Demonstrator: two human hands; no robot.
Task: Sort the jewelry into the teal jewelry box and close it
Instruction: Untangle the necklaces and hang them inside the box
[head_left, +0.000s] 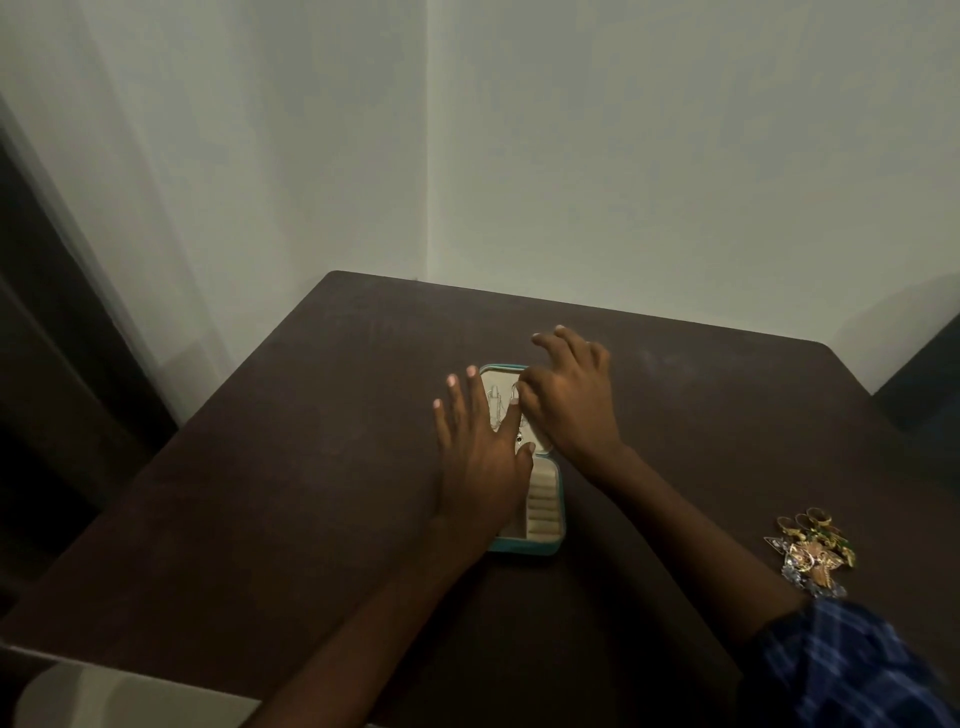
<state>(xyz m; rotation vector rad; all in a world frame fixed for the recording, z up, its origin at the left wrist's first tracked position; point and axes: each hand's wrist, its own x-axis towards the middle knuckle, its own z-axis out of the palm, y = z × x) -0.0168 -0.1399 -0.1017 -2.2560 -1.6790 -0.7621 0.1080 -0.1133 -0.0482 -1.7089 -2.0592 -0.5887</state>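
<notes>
**A:** Jewelry box, teal outside and cream inside — where does it lie?

**B:** Open, near the middle of the dark brown table, running lengthwise from near to far. Its near half shows a row of cream ring rolls; its far half is the flat lid panel.

**A:** And closer to the person than that?

**B:** At the near right corner a blue checked sleeve comes in. Just beyond it, by the right edge, a heap of loose jewelry lies well apart from the box: gold rings, a star-like piece, some beaded bits. I cannot separate them further.

**A:** How does the left hand stand?

**B:** Fingers straight and spread, palm down over the left side of the box. Its fingertips reach onto the lid panel, beside thin silvery pieces lying there. It grips nothing.

**A:** The right hand?

**B:** It sits over the right side of the lid panel. Thumb and forefinger come together at a small silvery loop, apparently pinching it, just above the cream lining; the other fingers fan out past the far rim of the box, curled loosely.

**A:** Beyond the hands?

**B:** Bare tabletop to the far edge, then pale walls meeting in a corner.
</notes>
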